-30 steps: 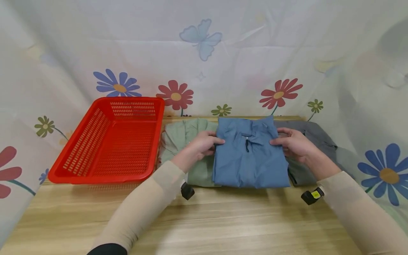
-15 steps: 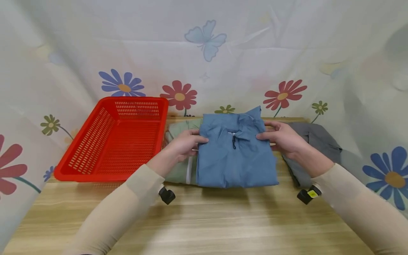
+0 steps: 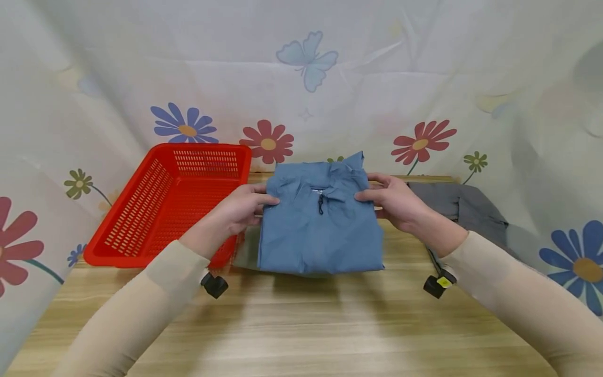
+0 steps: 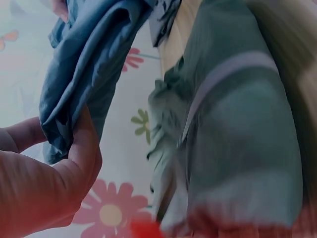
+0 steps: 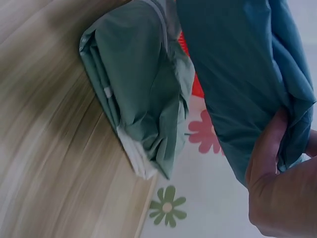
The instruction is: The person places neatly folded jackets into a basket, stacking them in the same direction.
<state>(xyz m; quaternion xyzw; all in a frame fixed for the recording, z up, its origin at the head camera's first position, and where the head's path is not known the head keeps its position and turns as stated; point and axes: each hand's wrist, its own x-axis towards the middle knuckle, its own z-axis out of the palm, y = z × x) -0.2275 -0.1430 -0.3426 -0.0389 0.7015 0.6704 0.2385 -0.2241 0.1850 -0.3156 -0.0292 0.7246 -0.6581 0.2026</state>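
Note:
A folded blue jacket (image 3: pixel 320 235) with a zipper and a dark pull cord hangs between both hands. My left hand (image 3: pixel 237 209) pinches its left edge, thumb on top and fingers underneath. On the opposite edge, my right hand (image 3: pixel 400 204) grips it the same way. Both wrist views show the jacket raised above a folded green garment (image 4: pixel 242 134) that lies on the table. From the head view most of that green garment is hidden under the jacket. The red plastic basket (image 3: pixel 202 209), with slotted walls, stands just left of my left hand.
A folded dark grey garment (image 3: pixel 476 209) lies on the wooden table (image 3: pixel 301 330) at the right, partly behind my right forearm. A flower-printed white curtain (image 3: pixel 348 99) closes off the back and sides.
Both hands have carried the blue jacket leftward and somewhat up, from beside the grey garment to over the green one. The basket and the grey garment stay in place.

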